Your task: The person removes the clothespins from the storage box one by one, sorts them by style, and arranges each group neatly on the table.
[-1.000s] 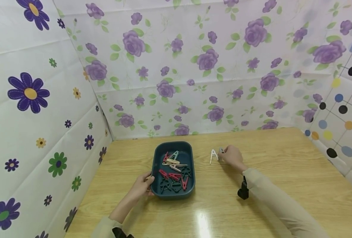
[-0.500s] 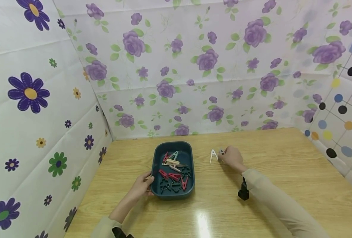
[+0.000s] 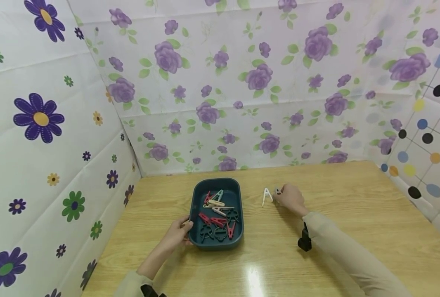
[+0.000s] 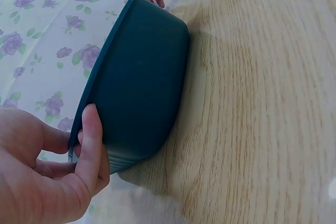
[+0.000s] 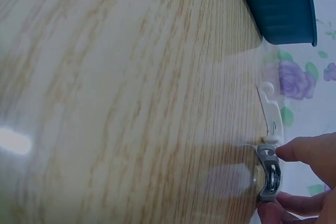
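Note:
With thumb and fingers, my left hand grips the left front rim of a dark teal plastic bin, which stands on the table. In it lie several red clothespins, pale blue, cream and light ones, and several dark green clips with rings. To the right of the bin my right hand pinches a grey clothespin at the tabletop; in the head view the fingers hide most of it. A white clothespin lies just left of the grey one, its legs spread.
Light wood table extends around the bin and to the right. Flowered cloth rises at the back edge, with patterned cloth on the left and right sides. Light glares off the front of the table.

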`<state>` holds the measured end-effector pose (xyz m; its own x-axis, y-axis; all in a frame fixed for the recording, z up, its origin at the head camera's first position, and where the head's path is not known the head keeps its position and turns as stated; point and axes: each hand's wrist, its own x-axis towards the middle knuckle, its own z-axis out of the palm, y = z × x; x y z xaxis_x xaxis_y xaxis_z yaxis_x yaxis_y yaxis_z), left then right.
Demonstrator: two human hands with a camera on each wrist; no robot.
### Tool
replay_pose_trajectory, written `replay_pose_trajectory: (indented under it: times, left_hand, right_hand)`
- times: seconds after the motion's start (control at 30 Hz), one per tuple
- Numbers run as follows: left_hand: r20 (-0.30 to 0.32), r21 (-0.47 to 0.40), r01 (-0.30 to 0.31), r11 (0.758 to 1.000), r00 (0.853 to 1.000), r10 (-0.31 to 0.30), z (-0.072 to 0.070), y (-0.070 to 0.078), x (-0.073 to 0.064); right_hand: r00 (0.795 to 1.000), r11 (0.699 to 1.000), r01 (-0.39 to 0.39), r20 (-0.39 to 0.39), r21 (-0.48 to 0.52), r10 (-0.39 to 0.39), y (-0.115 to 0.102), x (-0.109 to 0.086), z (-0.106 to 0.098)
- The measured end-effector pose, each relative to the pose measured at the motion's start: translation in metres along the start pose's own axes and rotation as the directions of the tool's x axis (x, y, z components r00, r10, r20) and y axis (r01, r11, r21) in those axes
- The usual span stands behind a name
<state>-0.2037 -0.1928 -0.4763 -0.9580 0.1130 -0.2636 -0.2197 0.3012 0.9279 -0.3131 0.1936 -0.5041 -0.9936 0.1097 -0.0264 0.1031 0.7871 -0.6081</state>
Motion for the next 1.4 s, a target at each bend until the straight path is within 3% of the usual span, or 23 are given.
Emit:
replay_pose_trajectory:
  times: [0.2, 0.63, 0.97, 1.13, 1.27, 1.4]
  left_hand:
    - [0.011, 0.001, -0.002, 1.0, 1.0, 0.002, -0.001, -0.001, -0.001]
    - [-0.005, 0.005, 0.007, 1.0, 1.0, -0.007, -0.002, -0.002, 0.0]
    - [0.002, -0.011, 0.018, 1.0, 1.0, -0.018, -0.002, -0.002, 0.0]
    - [0.028, -0.023, -0.012, 1.0, 1.0, 0.012, -0.003, -0.001, -0.001]
    - [0.057, -0.029, -0.055, 0.998, 0.997, 0.056, -0.004, 0.0, -0.002]
    - [0.046, -0.025, -0.025, 0.999, 0.999, 0.026, -0.003, -0.001, -0.001]
  right_hand:
    - [1.0, 1.0, 0.02, -0.009, -0.002, -0.02, 0.0, 0.001, 0.001]
    - [0.976, 0.98, 0.198, -0.087, -0.035, -0.2, -0.025, 0.002, 0.001]
    - [0.908, 0.913, 0.406, -0.13, 0.036, -0.399, -0.055, -0.007, 0.015]
    - [0.891, 0.889, 0.452, -0.094, 0.071, -0.445, -0.073, -0.012, 0.025]
    - [0.863, 0.859, 0.505, -0.068, 0.087, -0.5, -0.087, -0.016, 0.031]
    - [0.845, 0.838, 0.534, -0.027, 0.113, -0.535, -0.1, -0.02, 0.036]
